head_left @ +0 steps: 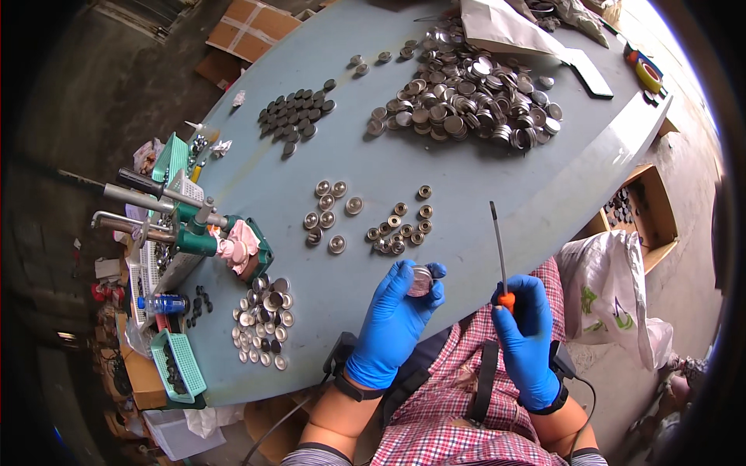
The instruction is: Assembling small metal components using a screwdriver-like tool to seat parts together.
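Observation:
Blue gloves cover both hands. My left hand (392, 326) grips a round metal part (420, 281) between thumb and fingers, held up near the table's front edge. My right hand (528, 338) is closed around a screwdriver (499, 241), its orange handle mostly hidden in the palm and its thin shaft pointing up, apart from the metal part. Beyond the left hand lie several ring-shaped metal pieces (399, 227) and domed silver pieces (327, 202). A large heap of round metal parts (466, 97) covers the far side of the table (458, 206).
A green hand press (194, 233) with long levers stands at the left, pink cloth on it. Nearby are silver cups (263, 318), a green basket (177, 365) and a blue-labelled bottle (163, 304). Dark discs (295, 113) lie farther back. A white plastic bag (610, 287) hangs at right.

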`<state>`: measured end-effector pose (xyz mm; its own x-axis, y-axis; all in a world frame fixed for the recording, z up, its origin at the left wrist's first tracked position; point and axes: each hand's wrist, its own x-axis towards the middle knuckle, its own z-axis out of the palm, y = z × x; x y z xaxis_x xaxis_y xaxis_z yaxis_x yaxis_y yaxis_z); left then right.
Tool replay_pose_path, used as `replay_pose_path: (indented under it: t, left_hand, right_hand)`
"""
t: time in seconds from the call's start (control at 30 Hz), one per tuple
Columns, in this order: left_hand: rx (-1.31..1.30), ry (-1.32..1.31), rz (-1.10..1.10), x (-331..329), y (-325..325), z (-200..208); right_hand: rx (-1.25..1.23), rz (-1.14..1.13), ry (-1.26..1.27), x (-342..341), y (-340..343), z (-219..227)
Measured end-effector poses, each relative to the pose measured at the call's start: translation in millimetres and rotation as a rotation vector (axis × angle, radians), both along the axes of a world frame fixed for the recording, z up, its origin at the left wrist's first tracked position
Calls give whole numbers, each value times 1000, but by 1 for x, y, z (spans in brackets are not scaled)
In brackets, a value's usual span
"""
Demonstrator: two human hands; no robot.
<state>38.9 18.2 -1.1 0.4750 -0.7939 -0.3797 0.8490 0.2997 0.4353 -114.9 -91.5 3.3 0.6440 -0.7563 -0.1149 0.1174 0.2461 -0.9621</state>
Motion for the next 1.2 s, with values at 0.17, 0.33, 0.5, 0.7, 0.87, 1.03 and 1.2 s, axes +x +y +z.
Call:
replay_pose_path:
  t: [0.17,0.33,0.5,0.7,0.87,1.03,1.2]
  left_hand:
    - [-43,-215,-4,-29,-9,1]
    - [137,-314,-54,-44,-24,18]
    - [191,-401,-147,-43,-22,16]
    - [321,-768,-205,-39,-15,14]
    - [244,-824,-215,-41,-12,15]
    - [128,-475,-133,-40,-13,19]
    - [40,-299,-89,-27,-6,14]
  right_hand:
    - [-24,82,106,23,7,1]
    - [-66,7,38,33,8,-2]
    - [-546,-76,78,28,0,-5]
    - [-733,12,152,21,-13,10]
    - [-810,53,193,23,-16,3]
    - [58,38,49,20,-13,-5]
    - [-106,67,123,6,-21,-8]
